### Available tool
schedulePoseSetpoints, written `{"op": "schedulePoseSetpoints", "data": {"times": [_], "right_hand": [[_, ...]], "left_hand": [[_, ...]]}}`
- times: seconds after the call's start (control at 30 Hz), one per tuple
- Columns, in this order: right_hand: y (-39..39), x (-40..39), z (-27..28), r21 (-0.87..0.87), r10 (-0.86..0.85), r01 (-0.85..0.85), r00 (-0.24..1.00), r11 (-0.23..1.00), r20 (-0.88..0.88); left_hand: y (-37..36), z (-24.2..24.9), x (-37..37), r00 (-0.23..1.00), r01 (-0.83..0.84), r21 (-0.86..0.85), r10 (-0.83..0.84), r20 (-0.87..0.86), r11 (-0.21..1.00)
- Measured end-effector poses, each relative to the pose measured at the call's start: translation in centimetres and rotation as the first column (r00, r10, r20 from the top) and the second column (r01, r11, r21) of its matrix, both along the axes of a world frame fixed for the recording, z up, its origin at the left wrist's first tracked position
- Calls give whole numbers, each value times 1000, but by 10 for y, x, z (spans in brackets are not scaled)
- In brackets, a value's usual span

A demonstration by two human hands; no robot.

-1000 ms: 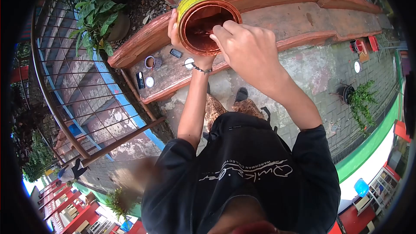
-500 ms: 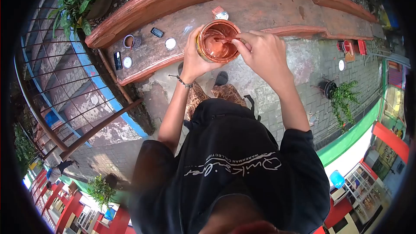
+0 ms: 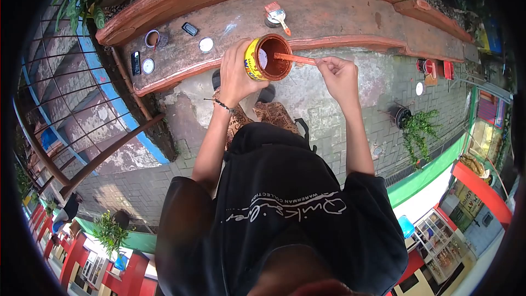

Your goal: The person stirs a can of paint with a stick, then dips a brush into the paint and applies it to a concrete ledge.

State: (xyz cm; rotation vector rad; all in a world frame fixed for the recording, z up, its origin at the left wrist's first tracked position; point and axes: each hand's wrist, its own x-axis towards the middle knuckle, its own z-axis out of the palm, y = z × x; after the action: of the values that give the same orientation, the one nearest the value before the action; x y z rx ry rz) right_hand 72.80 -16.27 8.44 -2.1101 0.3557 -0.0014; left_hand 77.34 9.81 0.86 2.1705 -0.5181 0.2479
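My left hand is wrapped around a paint can with a yellow label. The can is tipped so its mouth faces right, and reddish-brown paint coats its inside. Between the fingers of my right hand is the end of a flat, paint-covered stir stick; its other end reaches into the can's mouth. Just beyond the can, a paintbrush with reddish bristles lies across a small round container on the bench.
On the bench's left part are a purplish cup, a dark phone-like object, a small dark item and white round lids. A potted plant stands on the paving at right. Metal railing runs along the left.
The can has tilted, bringing its yellow label into view. My right hand has moved right and away from the rim, drawing much of the stir stick out of the can.
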Motion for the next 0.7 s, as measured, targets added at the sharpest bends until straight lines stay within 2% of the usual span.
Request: {"op": "schedulePoseSetpoints", "data": {"times": [0.17, 0.23, 0.27, 0.37, 0.47, 0.53, 0.67, 0.7], "right_hand": [[-2, -1, 10, 3, -53, 53, 998, 999, 38], [-5, 0, 14, -115, -60, 65, 997, 991, 44], [-8, -1, 14, -122, -62, 67, 997, 990, 44], [-17, -1, 16, -67, -9, 10, 1000, 998, 13], [-20, 0, 14, -151, -30, 23, 999, 988, -43], [-24, -1, 2, 4, -20, 20, 1000, 1000, 12], [-28, 2, -5, -121, -39, 31, 997, 992, -60], [-25, 2, -4, 36, -47, 49, 998, 998, -51]], "left_hand": [[-14, -4, 2, 1000, -3, 22, 3, 7, 1000], [-19, -6, 1, 1000, 14, 4, -14, 6, 1000], [-21, -6, 1, 1000, 30, -8, -30, 6, 1000], [-29, -9, -1, 999, 42, -54, -42, -2, 998], [-32, -14, -2, 998, 56, -32, -57, -29, 998], [-34, -16, -1, 998, 51, -47, -53, -30, 998], [-36, -21, 3, 997, 66, 0, -66, -27, 998], [-38, -22, 5, 998, 59, -4, -59, -23, 998]]}}
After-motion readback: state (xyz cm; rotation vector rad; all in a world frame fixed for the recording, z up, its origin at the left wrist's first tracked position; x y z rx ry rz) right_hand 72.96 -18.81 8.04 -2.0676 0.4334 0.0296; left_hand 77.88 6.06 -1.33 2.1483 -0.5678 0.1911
